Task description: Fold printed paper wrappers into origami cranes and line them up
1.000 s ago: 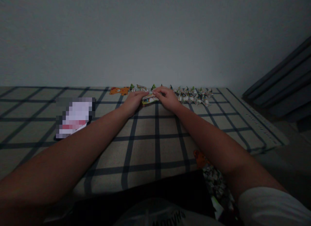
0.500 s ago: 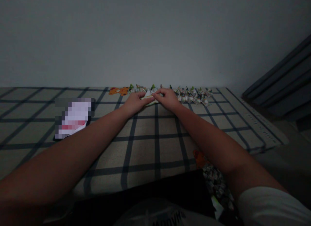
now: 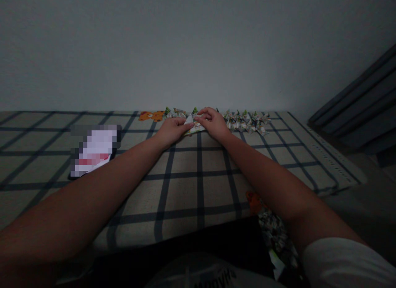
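Between my two hands, near the far edge of the checked cloth [image 3: 185, 193], is a small piece of folded paper [image 3: 195, 128], whitish with a printed pattern. My left hand [image 3: 173, 128] grips its left side, with the thumb laid on top. On the right side, my right hand [image 3: 213, 122] pinches the paper between thumb and fingers. Right behind and beside the hands stand several folded paper pieces [image 3: 244, 122], pointed and printed in green and white, in rows. The hands hide some of them.
A phone [image 3: 97, 149] with a lit, blurred screen lies left of my left forearm. An orange bear figure [image 3: 151, 116] lies by the wall [image 3: 198, 48]. Beneath my right forearm, near my lap, is a heap of folded paper pieces [image 3: 274, 228]. A grey curtain-like surface [image 3: 365, 102] hangs at right.
The paper between my hands shows more of its patterned face. My right fingers have lifted and spread slightly on it; the left thumb has shifted a little. The arms stay almost in place.
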Tool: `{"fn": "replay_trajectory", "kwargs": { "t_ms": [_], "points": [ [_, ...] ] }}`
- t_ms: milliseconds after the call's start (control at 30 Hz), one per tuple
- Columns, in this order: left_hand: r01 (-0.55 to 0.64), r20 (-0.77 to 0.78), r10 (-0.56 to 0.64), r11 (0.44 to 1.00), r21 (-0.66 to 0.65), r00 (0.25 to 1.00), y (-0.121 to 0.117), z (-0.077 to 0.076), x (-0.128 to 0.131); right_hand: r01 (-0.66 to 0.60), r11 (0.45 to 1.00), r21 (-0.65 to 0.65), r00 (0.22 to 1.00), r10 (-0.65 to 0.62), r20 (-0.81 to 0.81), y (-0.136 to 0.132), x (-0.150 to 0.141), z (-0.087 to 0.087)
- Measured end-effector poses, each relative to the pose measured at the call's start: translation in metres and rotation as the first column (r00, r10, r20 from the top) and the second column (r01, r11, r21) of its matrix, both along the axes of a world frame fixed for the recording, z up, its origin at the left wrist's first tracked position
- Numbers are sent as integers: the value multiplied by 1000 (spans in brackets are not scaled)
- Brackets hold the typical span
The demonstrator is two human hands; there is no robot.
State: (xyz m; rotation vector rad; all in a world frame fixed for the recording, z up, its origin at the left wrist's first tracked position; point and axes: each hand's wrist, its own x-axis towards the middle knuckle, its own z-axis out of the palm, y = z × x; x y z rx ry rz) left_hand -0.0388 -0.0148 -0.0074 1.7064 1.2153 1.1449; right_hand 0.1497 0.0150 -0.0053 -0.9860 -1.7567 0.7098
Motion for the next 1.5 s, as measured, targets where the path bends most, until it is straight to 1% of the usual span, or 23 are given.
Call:
{"fn": "replay_trajectory", "kwargs": {
  "t_ms": [133, 200, 300, 500, 600, 800, 867, 967, 1067, 1233, 1367, 1433, 1500],
  "points": [
    [4, 158, 1, 999, -34, 987, 4, -5, 1, -51, 991, -120, 997, 44, -58, -6, 0, 4],
    [-3, 193, 12, 999, -45, 981, 5, -6, 1, -86, 983, -163, 995, 77, -61, -7, 0, 6],
    [-9, 142, 13, 1000, -28, 990, 4, -5, 1, -97, 982, -164, 995, 92, -41, -8, 0, 6],
    [-49, 31, 48, 997, 51, 998, 1, -1, 0, -35, 991, -126, 999, 36, 3, -6, 0, 5],
    [-48, 24, 47, 997, 53, 999, 1, -2, -1, -14, 991, -135, 1000, 17, 19, -8, -1, 6],
    [12, 106, -12, 1000, -2, 994, 3, -4, -1, 12, 993, -115, 996, -1, 89, -12, 1, 10],
    [25, 105, -24, 1000, -12, 994, 2, -2, 0, 9, 994, -105, 992, 4, 127, -13, 2, 12],
    [29, 65, -29, 1000, -2, 997, -1, 0, 0, 2, 995, -100, 988, 13, 152, -15, 3, 14],
    [41, 25, -42, 999, 24, 999, -1, 0, 1, -12, 992, -123, 993, 26, 114, -15, 3, 15],
    [29, -19, -29, 999, 32, 999, 5, -6, -1, -30, 979, -201, 999, 38, 35, -12, 2, 10],
    [35, 22, -36, 999, 32, 999, 5, -7, -1, -68, 968, -240, 998, 65, -18, -9, 0, 8],
    [23, 62, -24, 1000, 20, 998, 4, -6, -1, -95, 966, -239, 995, 88, -39, -9, 0, 9],
    [16, 85, -17, 1000, 15, 996, 3, -6, 0, -97, 969, -227, 995, 92, -30, -10, 1, 10]
  ]
}}
